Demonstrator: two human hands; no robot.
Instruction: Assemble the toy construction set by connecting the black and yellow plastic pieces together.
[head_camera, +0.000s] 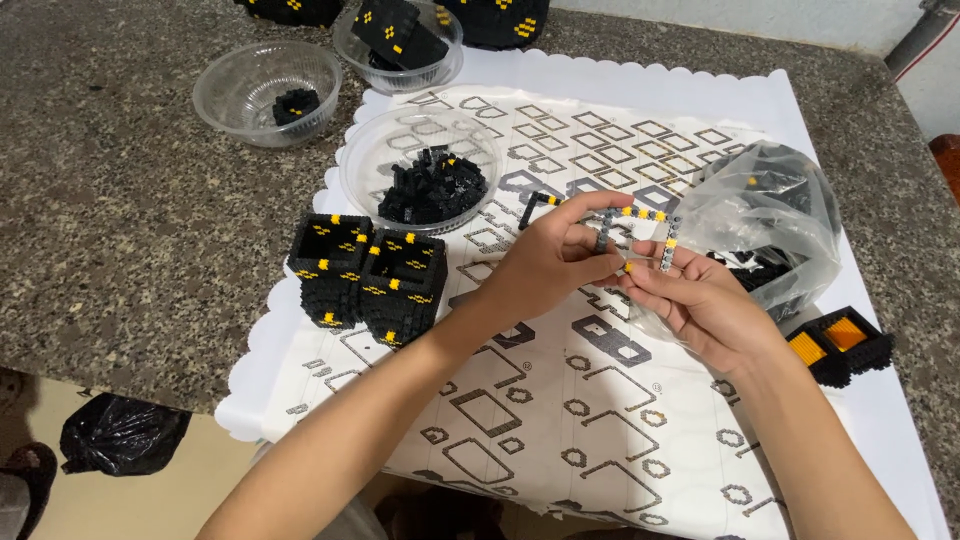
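My left hand (548, 262) and my right hand (700, 300) meet above the patterned white mat (560, 400), both gripping a small square frame of grey, black and yellow bricks (640, 232). The left fingers pinch its left side; the right fingers hold its lower right corner. A separate black and yellow L-shaped piece (538, 204) lies on the mat just left of the hands.
Two built black and yellow block cubes (368, 275) stand left of the hands. A clear bowl of loose black bricks (425, 180) sits behind them, two more bowls (265, 90) farther back. A clear plastic bag (770, 225) of bricks and an orange-topped black piece (840, 345) lie right.
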